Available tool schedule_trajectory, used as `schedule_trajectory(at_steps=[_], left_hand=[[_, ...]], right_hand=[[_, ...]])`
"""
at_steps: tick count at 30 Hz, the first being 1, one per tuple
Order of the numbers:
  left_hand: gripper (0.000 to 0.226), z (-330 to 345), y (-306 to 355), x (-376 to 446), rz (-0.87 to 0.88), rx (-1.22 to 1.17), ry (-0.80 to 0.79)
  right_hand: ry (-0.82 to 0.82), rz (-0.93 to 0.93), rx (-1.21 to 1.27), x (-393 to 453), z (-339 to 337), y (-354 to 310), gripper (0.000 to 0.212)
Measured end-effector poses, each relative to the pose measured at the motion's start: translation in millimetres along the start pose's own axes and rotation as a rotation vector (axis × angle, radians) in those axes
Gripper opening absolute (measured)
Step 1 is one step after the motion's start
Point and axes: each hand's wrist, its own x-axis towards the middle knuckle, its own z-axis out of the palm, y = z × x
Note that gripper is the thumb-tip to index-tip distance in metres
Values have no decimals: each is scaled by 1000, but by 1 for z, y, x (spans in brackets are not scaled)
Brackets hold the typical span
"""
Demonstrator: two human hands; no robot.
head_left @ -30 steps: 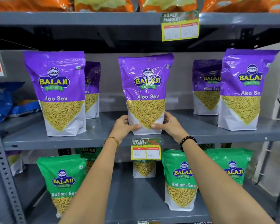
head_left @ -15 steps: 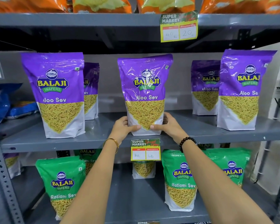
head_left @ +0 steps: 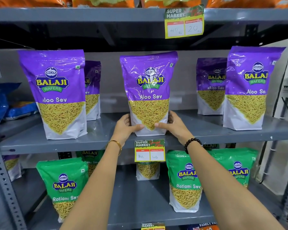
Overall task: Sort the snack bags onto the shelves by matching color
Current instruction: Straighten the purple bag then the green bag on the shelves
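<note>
Purple Aloo Sev bag [head_left: 149, 92] standing upright at the front centre of the middle shelf [head_left: 106, 140], among 4 other purple bags. Left hand [head_left: 125, 128] and right hand [head_left: 175, 124] each clasp one lower corner of the bag, thumbs across its white base. Risk: the tall, bottom-held pouch may topple forward off the shelf edge if let go before it settles flat.

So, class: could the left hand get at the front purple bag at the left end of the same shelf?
Probably yes: the shelf between the left hand and that purple bag looks bare, though both hands now hold the middle bag.
</note>
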Motion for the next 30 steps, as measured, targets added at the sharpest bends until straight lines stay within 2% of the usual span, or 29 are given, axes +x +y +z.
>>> schedule_trajectory(at_steps=[4,7,11,14,18,22,26,28,30], left_hand=[[83,8,2,-11,53,99,189],[76,23,-6,-36,177,340,288],[70,37,-44,-77,357,601,316],[74,51,-77,-108,263,484,400],[74,79,-117,-135,2,302,430],[70,104,-164,-137,-219,279,310],[71,129,-212,-134,-450,397,47],[70,139,-230,-132,-519,412,-69],[68,146,-239,-132,-553,377,-163]], right_hand=[[275,-10,11,-14,11,-1,74],[432,-96,-63,-38,22,2,70],[520,-188,-331,-73,26,33,60],[602,-230,-432,-99,23,66,56],[687,9,-453,-132,5,125,54],[677,329,-372,-157,-23,179,58],[424,648,-203,-164,-48,216,73],[319,727,-157,-164,-55,226,74],[262,727,-91,-162,-58,237,78]])
